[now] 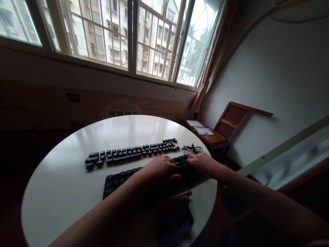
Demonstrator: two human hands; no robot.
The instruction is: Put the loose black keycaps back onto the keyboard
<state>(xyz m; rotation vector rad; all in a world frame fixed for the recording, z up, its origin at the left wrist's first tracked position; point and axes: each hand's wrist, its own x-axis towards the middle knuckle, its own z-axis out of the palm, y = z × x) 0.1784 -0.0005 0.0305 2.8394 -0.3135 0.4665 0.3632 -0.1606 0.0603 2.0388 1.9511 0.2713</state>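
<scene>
A black keyboard [120, 177] lies on the white round table, partly covered by my hands and left forearm. My left hand [160, 168] rests across the middle of its keys, with the thumb stretched out apart from the bent fingers. Over the keyboard's right end is my right hand [202, 162], its fingers bent together and touching the far edge of the keys. Whatever those fingertips grip is hidden. Beyond the keyboard, loose black keycaps [131, 153] are laid out in rows. A thin black cable [192, 149] is coiled just past my right hand.
Dark purple cloth [177, 216] and a small metallic item [189, 196] lie near the front of the table [59, 192]. A wooden chair [216, 132] with papers [203, 130] on it stands behind to the right. Barred windows [154, 44] fill the far wall.
</scene>
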